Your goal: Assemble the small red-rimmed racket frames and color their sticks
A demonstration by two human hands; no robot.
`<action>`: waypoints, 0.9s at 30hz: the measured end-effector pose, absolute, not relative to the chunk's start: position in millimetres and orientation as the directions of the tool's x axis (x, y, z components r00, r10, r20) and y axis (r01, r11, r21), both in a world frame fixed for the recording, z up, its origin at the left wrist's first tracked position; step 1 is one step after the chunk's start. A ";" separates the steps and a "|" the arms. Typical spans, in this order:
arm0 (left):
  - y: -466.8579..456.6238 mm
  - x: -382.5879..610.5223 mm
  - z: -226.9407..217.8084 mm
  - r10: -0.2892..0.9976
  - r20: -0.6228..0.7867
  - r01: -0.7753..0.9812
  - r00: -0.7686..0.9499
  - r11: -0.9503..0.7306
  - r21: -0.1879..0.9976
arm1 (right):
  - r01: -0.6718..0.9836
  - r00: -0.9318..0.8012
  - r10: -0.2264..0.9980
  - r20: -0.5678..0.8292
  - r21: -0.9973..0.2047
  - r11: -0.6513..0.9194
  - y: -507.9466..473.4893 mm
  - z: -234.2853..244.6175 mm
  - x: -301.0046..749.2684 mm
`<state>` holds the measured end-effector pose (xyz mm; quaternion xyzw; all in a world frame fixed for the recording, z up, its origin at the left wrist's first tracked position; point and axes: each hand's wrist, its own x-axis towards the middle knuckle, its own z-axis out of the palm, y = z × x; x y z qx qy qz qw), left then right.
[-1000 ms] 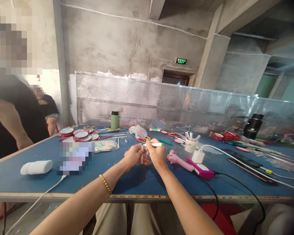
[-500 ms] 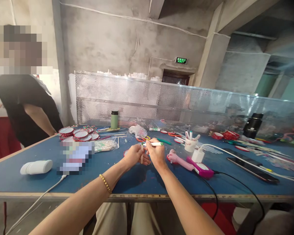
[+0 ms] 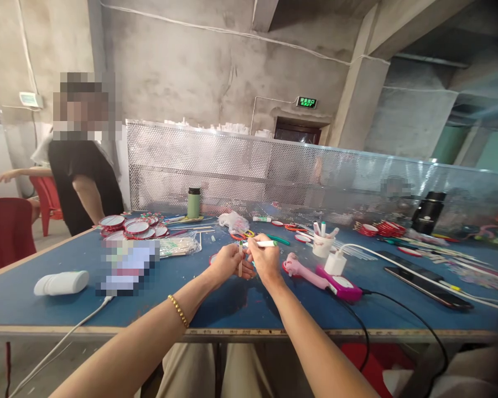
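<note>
Over the middle of the blue table, my left hand [image 3: 228, 262] is closed on a narrow, flat wooden stick [image 3: 240, 266] standing nearly upright, its upper end greenish. My right hand [image 3: 266, 258] grips a white marker pen [image 3: 267, 244] with a green end, lying almost level between thumb and fingers. The marker's tip is at or close to the stick's upper end; whether they touch I cannot tell. Part of a red-rimmed disc [image 3: 213, 258] shows beside my left hand. A pink hot glue gun [image 3: 302, 270] lies to the right of my right hand.
Red-rimmed discs [image 3: 136, 227] are piled at the left, near bagged sticks [image 3: 178, 245]. A paper cup [image 3: 322, 245] holds markers. Around stand a green bottle [image 3: 193, 203], a white bottle [image 3: 61, 283], phones [image 3: 429, 287] and cables. A perforated metal screen [image 3: 232, 171] borders the back.
The person in black at the left has moved to the right along the table's far side, uncovering red chairs and another person's arm. My hands, the stick and the marker look almost unmoved.
</note>
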<state>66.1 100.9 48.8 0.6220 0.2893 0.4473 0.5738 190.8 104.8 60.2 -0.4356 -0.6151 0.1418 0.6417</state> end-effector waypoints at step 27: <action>97.7 64.9 53.3 0.874 0.216 -0.167 0.435 -0.158 0.973 | 0.292 0.262 0.744 0.615 -0.785 0.546 104.7 60.6 189.4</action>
